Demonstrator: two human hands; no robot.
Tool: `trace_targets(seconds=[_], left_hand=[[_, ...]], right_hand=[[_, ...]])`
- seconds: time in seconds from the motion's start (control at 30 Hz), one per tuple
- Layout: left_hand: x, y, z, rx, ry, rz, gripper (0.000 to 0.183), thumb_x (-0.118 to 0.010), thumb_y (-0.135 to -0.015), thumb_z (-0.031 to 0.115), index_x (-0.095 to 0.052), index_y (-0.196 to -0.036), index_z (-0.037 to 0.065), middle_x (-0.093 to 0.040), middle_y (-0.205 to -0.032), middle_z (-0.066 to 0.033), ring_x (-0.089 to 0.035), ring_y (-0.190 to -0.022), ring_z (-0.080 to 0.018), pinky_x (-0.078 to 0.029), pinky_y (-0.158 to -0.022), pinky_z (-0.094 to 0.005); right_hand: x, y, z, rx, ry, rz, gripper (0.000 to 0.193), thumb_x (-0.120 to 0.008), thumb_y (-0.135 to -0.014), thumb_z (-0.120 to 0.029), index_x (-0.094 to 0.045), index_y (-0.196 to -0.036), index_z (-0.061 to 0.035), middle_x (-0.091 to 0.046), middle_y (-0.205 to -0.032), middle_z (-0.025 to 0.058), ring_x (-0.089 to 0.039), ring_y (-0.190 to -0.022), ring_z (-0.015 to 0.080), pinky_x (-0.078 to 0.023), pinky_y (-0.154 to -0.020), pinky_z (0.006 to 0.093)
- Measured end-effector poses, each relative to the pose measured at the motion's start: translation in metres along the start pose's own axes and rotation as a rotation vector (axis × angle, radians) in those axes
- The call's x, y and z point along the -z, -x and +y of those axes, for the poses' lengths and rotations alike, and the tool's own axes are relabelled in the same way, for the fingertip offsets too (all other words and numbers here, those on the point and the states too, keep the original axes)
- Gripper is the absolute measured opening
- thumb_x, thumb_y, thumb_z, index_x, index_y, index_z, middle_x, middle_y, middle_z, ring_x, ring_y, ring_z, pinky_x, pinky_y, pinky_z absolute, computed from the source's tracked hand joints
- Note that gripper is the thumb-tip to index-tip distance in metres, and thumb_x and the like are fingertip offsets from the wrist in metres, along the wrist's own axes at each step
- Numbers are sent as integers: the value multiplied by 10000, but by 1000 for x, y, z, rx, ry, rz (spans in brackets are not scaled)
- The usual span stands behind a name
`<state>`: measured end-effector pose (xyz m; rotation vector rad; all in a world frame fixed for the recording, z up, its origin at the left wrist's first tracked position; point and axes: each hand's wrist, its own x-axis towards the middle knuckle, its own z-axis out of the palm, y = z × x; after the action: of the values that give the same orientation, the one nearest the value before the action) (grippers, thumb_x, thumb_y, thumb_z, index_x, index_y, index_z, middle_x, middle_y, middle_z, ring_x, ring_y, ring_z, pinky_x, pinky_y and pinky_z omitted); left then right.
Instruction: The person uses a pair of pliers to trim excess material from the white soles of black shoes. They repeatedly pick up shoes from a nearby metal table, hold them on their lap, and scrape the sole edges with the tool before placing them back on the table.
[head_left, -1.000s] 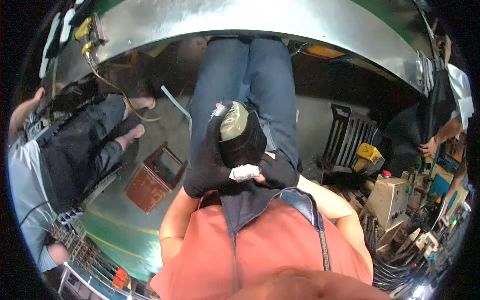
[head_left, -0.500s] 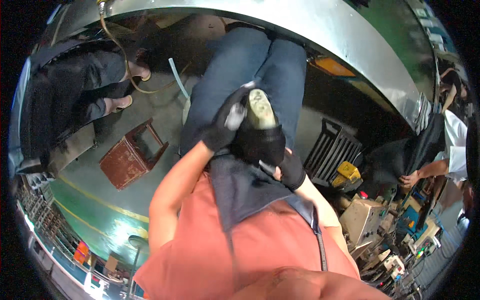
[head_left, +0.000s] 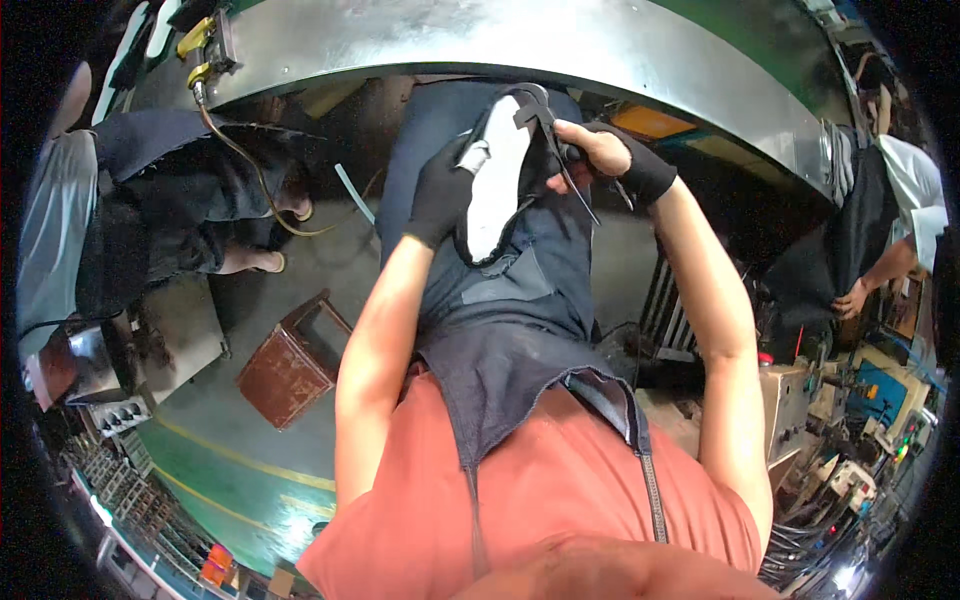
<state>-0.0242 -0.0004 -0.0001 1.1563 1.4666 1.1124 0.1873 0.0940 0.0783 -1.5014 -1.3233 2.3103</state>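
Observation:
A black shoe [head_left: 492, 185] with a long white face turned up lies over my lap, its narrow end toward me. My left hand [head_left: 443, 190], in a black fingerless glove, is closed around the shoe's left edge. Thin black straps [head_left: 552, 142] stick out from its far right side. Beside them my right hand [head_left: 600, 158], also gloved, has its fingers curled, with the thumb against a strap. Something dark sits between those fingers, and its kind is hidden.
A metal worktable [head_left: 480, 38] curves across the far side, with a yellow-handled air tool [head_left: 197, 48] at its left. A brown stool [head_left: 285, 375] stands at left. Two people work nearby, one on each side. Machines [head_left: 850, 440] crowd the right.
The shoe has moved farther from me, and its white face now shows instead of a yellowish one. My right hand has gone from near my waist to the shoe's far right side.

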Motion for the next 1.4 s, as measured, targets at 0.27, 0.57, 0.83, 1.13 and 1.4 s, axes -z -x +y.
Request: trace_targets(seconds=[0.27,0.57,0.83,1.13,1.4], left_hand=[[10,33,12,-206,-672,-260,534,-573,-829,252,-434,-1276,-6,-594,-1004,-270,-599,-871,-397,-481,-743,-422],[-57,-3,-20,-347,-625,133,481,-433,-931,303,-380,-1279,-24,-408,-1297,-307,-429,-1198,-427,-370,-980,-390],[-36,-18,-19,-149,-597,21,669,-488,-893,354,-242,-1373,-43,-327,-1330,-341,-426,-1155,-483,-399,-946,-462],[-16,105,-33,515,765,-84,468,-354,-996,320,-366,-1347,10,-524,-1223,-70,-496,-1109,-159,-385,-944,-289],[-52,84,-25,234,-227,99,446,-661,-804,208,-500,-1164,0,-605,-1038,-170,-582,-1000,-277,-446,-860,-385]], right_hand=[[-2,6,9,462,1171,-98,500,-470,-912,-417,-611,-767,39,-569,-624,198,-544,-544,315,-434,-569,403],[12,41,26,68,557,-107,597,-387,-946,-503,-624,-877,40,-631,-639,99,-650,-648,157,-512,-637,321],[-17,86,-55,590,1117,106,506,-426,-950,-430,-590,-755,7,-567,-617,99,-529,-537,191,-432,-540,343],[-41,57,121,266,440,146,512,-418,-949,-470,-561,-787,-6,-521,-601,33,-521,-520,118,-426,-496,281],[-36,83,79,-82,513,119,507,-432,-935,-478,-615,-845,-14,-576,-621,100,-546,-521,161,-438,-503,304]])
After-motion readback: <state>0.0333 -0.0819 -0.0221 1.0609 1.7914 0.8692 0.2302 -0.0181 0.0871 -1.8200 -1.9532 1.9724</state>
